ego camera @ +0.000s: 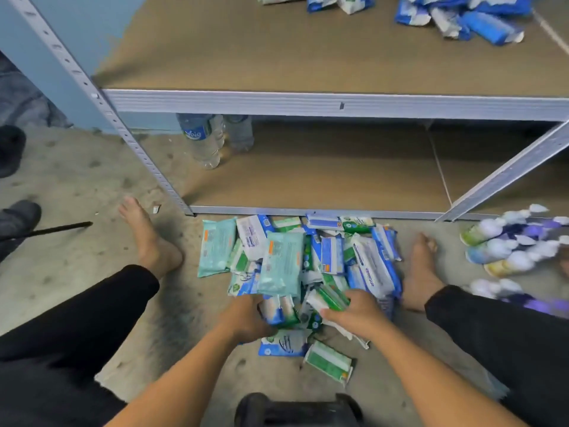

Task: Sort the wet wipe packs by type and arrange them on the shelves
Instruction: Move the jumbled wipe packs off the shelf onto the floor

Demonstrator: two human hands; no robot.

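A mixed pile of wet wipe packs (308,260) lies on the concrete floor between my bare feet, in teal, blue-and-white and green-and-white wrappers. My left hand (246,315) grips a blue-and-white pack (278,311) at the pile's near edge. My right hand (354,312) holds a green-and-white pack (328,298) beside it. A large teal pack (281,263) lies on top of the pile. On the upper shelf (277,57) sit blue-and-white packs (462,16) at the back right and several more packs (335,1) at the back middle.
The lower shelf (323,177) holds two water bottles (209,140) at its left. Metal uprights (101,103) frame the rack. Blurred coloured bottles (508,251) lie on the floor at right. A loose green pack (329,362) and a black object (295,411) lie near me.
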